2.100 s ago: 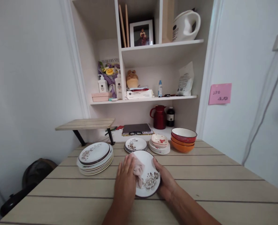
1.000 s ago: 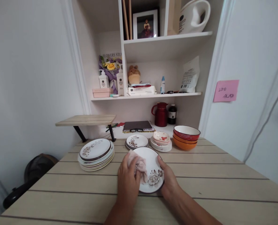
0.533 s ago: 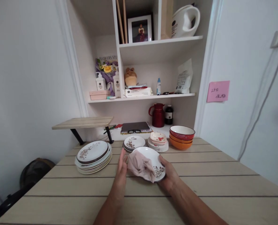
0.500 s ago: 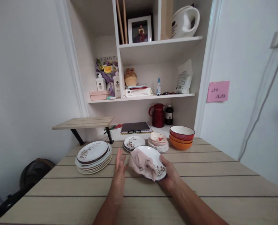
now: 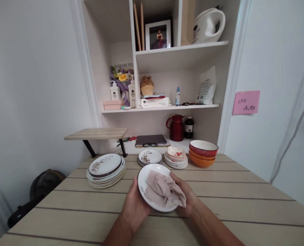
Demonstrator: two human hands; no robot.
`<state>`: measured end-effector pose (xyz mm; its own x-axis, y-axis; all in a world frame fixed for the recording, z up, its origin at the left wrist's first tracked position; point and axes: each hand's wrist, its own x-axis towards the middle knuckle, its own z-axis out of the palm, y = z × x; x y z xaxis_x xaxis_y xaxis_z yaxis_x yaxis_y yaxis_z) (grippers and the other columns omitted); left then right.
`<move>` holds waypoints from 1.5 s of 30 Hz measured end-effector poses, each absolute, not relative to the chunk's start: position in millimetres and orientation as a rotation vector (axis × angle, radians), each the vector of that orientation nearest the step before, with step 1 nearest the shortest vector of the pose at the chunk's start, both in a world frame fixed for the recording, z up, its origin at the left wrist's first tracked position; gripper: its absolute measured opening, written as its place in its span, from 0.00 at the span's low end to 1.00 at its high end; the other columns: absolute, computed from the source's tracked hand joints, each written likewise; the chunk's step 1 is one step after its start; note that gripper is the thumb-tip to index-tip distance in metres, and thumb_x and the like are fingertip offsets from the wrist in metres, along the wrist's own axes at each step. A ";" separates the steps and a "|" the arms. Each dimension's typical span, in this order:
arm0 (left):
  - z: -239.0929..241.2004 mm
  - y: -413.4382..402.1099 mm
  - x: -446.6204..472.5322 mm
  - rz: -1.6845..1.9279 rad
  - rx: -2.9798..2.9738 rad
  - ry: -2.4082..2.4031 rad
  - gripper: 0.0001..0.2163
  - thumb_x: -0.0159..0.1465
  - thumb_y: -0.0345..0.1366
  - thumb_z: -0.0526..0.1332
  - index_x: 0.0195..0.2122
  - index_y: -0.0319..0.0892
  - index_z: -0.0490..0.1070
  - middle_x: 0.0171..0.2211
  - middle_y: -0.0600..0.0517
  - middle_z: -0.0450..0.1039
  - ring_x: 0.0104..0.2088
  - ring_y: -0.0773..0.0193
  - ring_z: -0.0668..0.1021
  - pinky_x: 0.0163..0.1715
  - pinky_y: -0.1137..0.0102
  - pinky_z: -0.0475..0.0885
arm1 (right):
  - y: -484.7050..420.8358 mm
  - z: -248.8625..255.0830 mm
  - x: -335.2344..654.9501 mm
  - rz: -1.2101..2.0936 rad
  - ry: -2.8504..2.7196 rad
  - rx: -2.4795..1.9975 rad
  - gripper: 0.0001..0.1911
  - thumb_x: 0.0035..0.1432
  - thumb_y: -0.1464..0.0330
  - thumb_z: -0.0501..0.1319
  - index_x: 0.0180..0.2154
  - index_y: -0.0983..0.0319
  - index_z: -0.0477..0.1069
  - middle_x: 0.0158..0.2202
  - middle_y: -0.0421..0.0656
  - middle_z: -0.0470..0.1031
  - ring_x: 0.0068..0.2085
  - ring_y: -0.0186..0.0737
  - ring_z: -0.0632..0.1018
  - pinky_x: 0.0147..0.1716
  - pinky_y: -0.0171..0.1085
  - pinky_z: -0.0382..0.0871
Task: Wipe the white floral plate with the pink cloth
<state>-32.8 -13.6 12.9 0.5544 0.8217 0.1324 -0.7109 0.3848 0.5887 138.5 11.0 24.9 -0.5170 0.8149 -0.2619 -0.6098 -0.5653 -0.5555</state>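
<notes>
Between my hands, above the wooden table, is a small white plate (image 5: 142, 176) with a dark rim and brown flower print, tilted slightly toward me. A crumpled pinkish cloth (image 5: 162, 189) lies across its middle and right side. My left hand (image 5: 135, 203) grips the plate's left edge, thumb at the rim and fingers underneath. On the right edge, my right hand (image 5: 186, 196) holds the plate, its fingers partly hidden by plate and cloth. Just behind stands a short stack of matching small plates (image 5: 149, 156).
A stack of larger plates (image 5: 105, 167) stands at left on the table (image 5: 85, 212). Behind right are small dishes (image 5: 176, 157) and stacked bowls (image 5: 203, 153). A raised wooden shelf (image 5: 95, 134) stands back left; a red jug (image 5: 176, 128) is at the back.
My left hand, open and apart before, now grips the plate's left edge. The plate has turned, its print moving from lower right to left, and the cloth now lies further right.
</notes>
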 end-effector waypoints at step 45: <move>2.1 -13.1 -27.5 1.023 0.485 0.425 0.28 0.61 0.47 0.55 0.58 0.35 0.60 0.46 0.40 0.74 0.49 0.50 0.74 0.54 0.56 0.60 | -2.8 40.7 144.8 0.062 -2.129 -1.524 0.15 0.49 0.68 0.58 0.42 0.54 0.68 0.46 0.43 0.63 0.40 0.40 0.69 0.30 0.34 0.57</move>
